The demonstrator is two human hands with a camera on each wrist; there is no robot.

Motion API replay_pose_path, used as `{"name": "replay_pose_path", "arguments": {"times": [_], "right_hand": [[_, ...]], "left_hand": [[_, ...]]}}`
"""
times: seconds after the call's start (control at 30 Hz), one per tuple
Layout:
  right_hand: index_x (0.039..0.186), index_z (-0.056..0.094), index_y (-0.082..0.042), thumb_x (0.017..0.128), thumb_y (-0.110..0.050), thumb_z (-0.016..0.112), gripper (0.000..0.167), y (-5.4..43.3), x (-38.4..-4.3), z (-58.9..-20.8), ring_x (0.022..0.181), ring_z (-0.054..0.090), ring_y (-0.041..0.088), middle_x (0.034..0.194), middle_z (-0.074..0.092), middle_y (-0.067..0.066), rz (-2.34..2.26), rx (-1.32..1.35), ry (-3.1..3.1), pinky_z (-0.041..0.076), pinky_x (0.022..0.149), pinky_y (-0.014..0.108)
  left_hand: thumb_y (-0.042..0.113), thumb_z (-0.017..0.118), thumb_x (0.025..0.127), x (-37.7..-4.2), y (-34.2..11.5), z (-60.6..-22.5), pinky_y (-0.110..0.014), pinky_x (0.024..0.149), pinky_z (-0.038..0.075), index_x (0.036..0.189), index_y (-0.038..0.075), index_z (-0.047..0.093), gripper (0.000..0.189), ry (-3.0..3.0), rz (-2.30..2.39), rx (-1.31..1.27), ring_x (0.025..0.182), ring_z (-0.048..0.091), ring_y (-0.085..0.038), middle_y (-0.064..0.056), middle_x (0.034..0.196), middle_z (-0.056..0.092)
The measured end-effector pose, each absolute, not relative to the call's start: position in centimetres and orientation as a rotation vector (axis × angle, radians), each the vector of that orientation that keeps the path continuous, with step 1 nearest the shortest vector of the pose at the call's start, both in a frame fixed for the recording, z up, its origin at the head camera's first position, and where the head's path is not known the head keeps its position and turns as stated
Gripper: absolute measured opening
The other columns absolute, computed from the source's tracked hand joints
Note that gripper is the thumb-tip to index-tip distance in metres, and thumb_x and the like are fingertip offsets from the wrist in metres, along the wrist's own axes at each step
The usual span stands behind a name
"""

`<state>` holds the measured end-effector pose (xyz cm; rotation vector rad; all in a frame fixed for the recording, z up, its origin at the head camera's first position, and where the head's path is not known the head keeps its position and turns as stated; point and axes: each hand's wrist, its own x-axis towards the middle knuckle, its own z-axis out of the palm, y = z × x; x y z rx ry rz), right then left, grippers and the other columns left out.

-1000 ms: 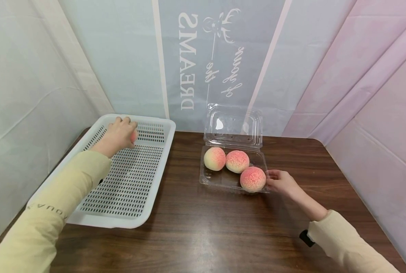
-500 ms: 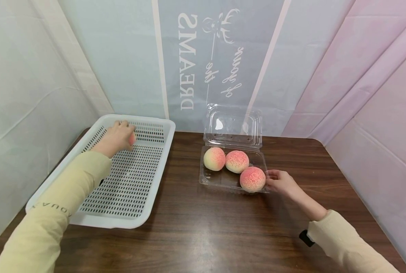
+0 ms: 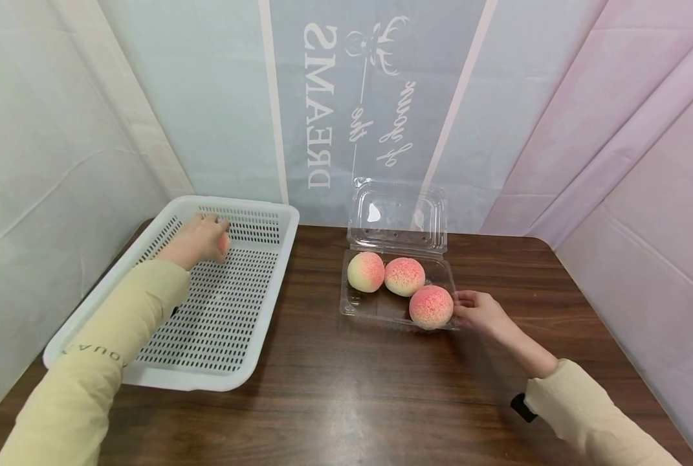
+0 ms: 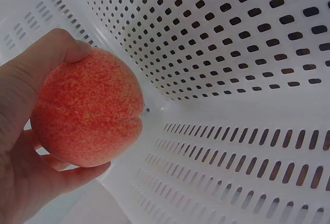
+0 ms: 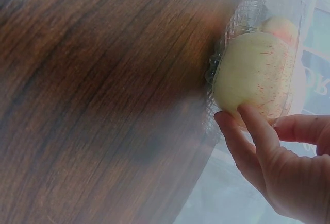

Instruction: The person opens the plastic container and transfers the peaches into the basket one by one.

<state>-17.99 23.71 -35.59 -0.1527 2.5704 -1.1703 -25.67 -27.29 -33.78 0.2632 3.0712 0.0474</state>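
My left hand (image 3: 195,241) is inside the white slotted basket (image 3: 288,259) at the left, its fingers and thumb around a red-pink peach (image 4: 87,108). In the head view that hand hides most of the peach. At the centre right stands a clear plastic clamshell container (image 3: 375,312) with its lid (image 3: 398,210) raised. It holds 3 pink and cream peaches: one at the left (image 3: 366,272), one in the middle (image 3: 405,276) and one at the near right (image 3: 431,307). My right hand (image 3: 481,312) pinches the container's right edge, fingertips beside the near-right peach.
A dark wooden table (image 3: 346,382) carries the basket and the container. Behind them hangs a grey-blue printed cloth (image 3: 334,116), close to the raised lid. Pale cloth walls (image 3: 655,213) close in both sides.
My left hand has sunk slightly and come a little nearer inside the basket, with the peach in its grip. The right hand and the container have stayed in place.
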Motion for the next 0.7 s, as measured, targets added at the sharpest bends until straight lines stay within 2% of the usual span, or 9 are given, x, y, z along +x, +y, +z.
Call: {"name": "replay_pose_path", "arguments": {"times": [0.2, 0.5, 0.7], "right_hand": [[0.121, 0.039, 0.023, 0.090, -0.007, 0.050, 0.044, 23.8, -18.1, -35.6, 0.087, 0.061, 0.019, 0.115, 0.050, 0.037, -1.174, -0.154, 2.567, 0.052, 0.067, 0.024], [0.122, 0.038, 0.022, 0.091, -0.009, 0.050, 0.045, 23.8, -18.1, -35.7, 0.088, 0.061, 0.020, 0.115, 0.050, 0.037, -1.155, -0.136, 2.570, 0.052, 0.066, 0.025], [0.122, 0.039, 0.022, 0.091, -0.009, 0.050, 0.045, 23.8, -18.1, -35.7, 0.087, 0.061, 0.019, 0.114, 0.051, 0.036, -1.157, -0.136, 2.576, 0.052, 0.065, 0.025]], "left_hand": [[0.014, 0.075, 0.063, -25.7, -27.4, -34.0, -0.057, 0.085, 0.038, 0.122, -0.004, 0.048, 0.068, 3.047, 0.091, 0.242, 0.109, 0.039, -0.048, -0.030, 0.119, 0.042], [0.010, 0.069, 0.066, -25.9, -27.6, -34.4, -0.055, 0.091, 0.035, 0.123, -0.007, 0.048, 0.063, 3.006, 0.132, 0.236, 0.110, 0.039, -0.047, -0.031, 0.119, 0.043], [0.013, 0.068, 0.065, -26.1, -27.8, -35.0, -0.053, 0.086, 0.038, 0.119, -0.008, 0.049, 0.061, 3.021, 0.125, 0.280, 0.102, 0.046, -0.044, -0.030, 0.111, 0.048]]}}
